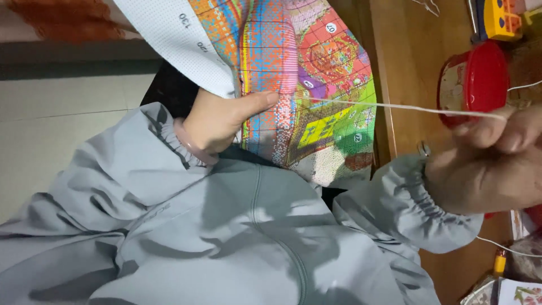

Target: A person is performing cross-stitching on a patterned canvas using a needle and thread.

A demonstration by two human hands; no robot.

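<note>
A cross-stitch canvas [316, 73] with a bright multicoloured pattern and a white perforated border lies across my lap. My left hand [220, 121] grips its edge, thumb pressed on the stitched face. A white thread [395, 107] runs taut from the canvas to the right. My right hand [497, 158] pinches the thread's far end between the fingertips; whether a needle is there I cannot tell. Both arms wear pale grey sleeves with gathered cuffs.
A wooden table [418, 51] stands to the right. On it sit a red round lidded container [477, 79] and a yellow toy-like object [499, 20]. Printed paper [519, 291] lies at the bottom right. Pale floor tiles [62, 118] are to the left.
</note>
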